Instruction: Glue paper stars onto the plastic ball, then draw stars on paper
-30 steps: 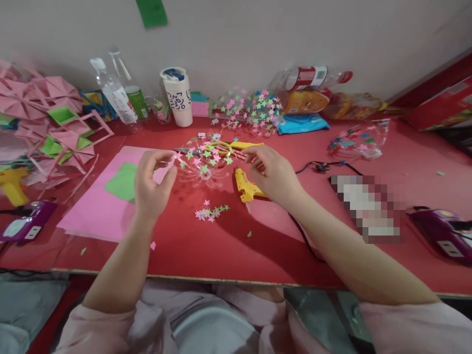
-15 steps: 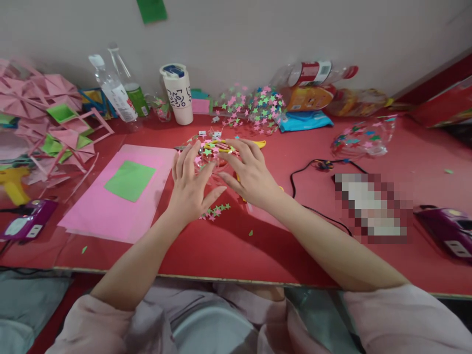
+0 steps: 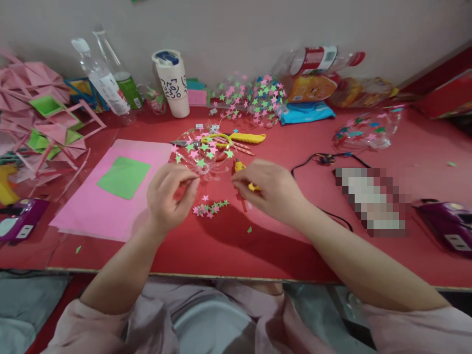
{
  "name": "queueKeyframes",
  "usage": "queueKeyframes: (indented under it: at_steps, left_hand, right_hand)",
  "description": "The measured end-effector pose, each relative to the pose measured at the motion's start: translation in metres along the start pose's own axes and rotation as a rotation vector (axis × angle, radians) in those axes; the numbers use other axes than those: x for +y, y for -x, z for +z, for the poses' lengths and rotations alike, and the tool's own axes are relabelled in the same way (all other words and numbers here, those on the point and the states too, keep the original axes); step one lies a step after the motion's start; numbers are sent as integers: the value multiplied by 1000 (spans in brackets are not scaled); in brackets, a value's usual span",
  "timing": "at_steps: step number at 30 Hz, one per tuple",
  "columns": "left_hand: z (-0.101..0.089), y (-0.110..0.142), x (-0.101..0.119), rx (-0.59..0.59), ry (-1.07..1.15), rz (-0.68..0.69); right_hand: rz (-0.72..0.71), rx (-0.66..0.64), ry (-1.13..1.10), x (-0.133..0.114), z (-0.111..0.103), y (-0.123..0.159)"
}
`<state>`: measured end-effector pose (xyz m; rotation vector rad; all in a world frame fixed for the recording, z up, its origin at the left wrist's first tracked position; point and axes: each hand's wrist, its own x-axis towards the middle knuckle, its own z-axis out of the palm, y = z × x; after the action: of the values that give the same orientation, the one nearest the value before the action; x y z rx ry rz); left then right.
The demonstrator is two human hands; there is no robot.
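A clear plastic piece stuck with pink and green paper stars lies on the red table just beyond my hands. My left hand is closed in a pinch at its near rim; what the fingers hold is too small to name. My right hand is also pinched, fingertips pointing left toward the plastic piece, and it covers most of a yellow glue gun. A small heap of loose paper stars sits on the table between the two hands.
A pink sheet with a green square lies to the left. Bottles, a white cup, star-covered plastic, yellow scissors stand behind. Black cable, purple devices at right; folded pink paper shapes far left.
Both hands were spread over the starred plastic piece half a second ago. They have drawn back toward me and closed into pinches, leaving it uncovered.
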<state>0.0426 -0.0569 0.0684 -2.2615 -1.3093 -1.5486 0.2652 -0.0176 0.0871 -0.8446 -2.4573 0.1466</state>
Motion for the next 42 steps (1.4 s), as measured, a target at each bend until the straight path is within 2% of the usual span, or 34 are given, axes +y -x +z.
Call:
queueKeyframes:
  at_steps: [3,5,9,13,17,22,27,32,37,42]
  left_hand:
    - [-1,3,7,-124,54,36]
    - [1,4,11,-206,64,83]
    - [10,7,16,-307,66,68]
    - [14,10,17,-322,58,-17]
    - [17,12,17,-362,54,-114]
    - [21,15,19,-407,63,-110]
    - [22,17,20,-398,78,-156]
    - [24,18,22,-472,149,-355]
    - [26,17,26,-585,483,-615]
    - [25,12,26,-581,690,-731]
  right_hand:
    - [-95,-216,156,-1,18,14]
    - [-129,-256,266,0,31,20]
    - [-159,-221,307,3,45,25]
    - [-157,-143,237,2,49,26]
    - [-187,-125,221,0,56,25]
    - [-195,-93,222,-2,63,24]
    - [-75,-18,58,-2,53,23]
    - [154,104,-351,-1,34,22]
    - [284,28,-626,-6,29,19]
    - [400,-18,-747,-8,27,18]
